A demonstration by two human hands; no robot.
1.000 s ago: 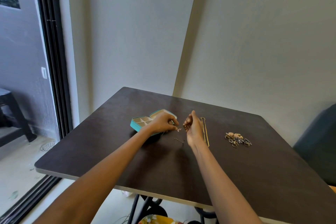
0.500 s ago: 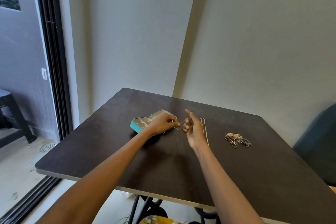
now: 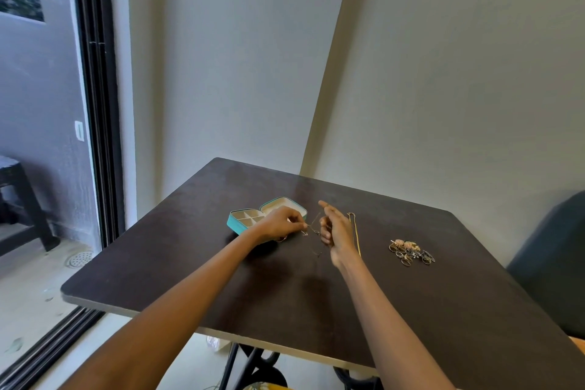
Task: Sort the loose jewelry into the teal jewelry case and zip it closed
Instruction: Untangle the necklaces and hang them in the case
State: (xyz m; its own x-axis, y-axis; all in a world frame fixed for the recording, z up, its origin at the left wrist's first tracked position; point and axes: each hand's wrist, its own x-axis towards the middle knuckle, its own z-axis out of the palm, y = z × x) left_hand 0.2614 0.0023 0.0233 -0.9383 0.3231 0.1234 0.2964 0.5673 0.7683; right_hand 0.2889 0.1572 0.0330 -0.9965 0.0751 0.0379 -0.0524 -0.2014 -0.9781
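The teal jewelry case (image 3: 235,224) lies unzipped on the dark table, its cream compartments showing. My left hand (image 3: 280,224) hovers just in front of it and pinches one end of a thin dark chain (image 3: 314,229). The chain runs across to my right hand (image 3: 336,229), whose lower fingers are curled on it while the index finger points up. A gold chain necklace (image 3: 356,233) lies on the table just right of my right hand. A pile of several rings (image 3: 410,252) sits further right.
The dark table (image 3: 316,301) stands in a room corner, its near edge close to me. A glass sliding door is at the left. A dark chair (image 3: 550,263) is beside the table's right edge.
My right hand has lifted and its index finger has straightened upward. The thin chain has come up off the table and now hangs stretched between both hands.
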